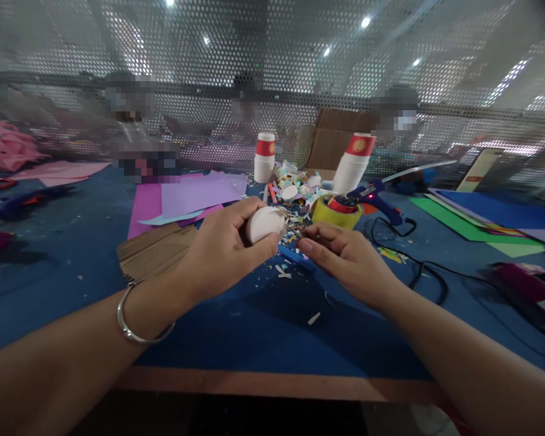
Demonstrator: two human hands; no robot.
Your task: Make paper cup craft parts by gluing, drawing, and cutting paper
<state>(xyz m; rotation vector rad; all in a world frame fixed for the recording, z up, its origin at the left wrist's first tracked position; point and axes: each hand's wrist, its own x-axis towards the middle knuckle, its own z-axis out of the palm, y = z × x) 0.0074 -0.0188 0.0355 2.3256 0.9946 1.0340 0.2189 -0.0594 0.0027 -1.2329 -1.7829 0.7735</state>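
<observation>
My left hand (222,248), a silver bangle at its wrist, is closed around a white paper cup piece (266,225). Its round end faces me, and a ragged edge shows on the right side. My right hand (340,254) is a little to the right, apart from the cup piece, with thumb and fingers pinched together. Whatever sits between those fingertips, if anything, is too small to make out. Below and between the hands lies a long blue object (297,259) on the table, among small paper scraps (284,271).
Two stacks of paper cups, a left stack (264,166) and a right stack (352,169), stand behind a scrap pile. A glue gun (376,197) rests at a yellow tape roll (338,212), its cord trailing right. Coloured sheets (195,197), cardboard (152,251) and a perforated screen (290,60) surround this.
</observation>
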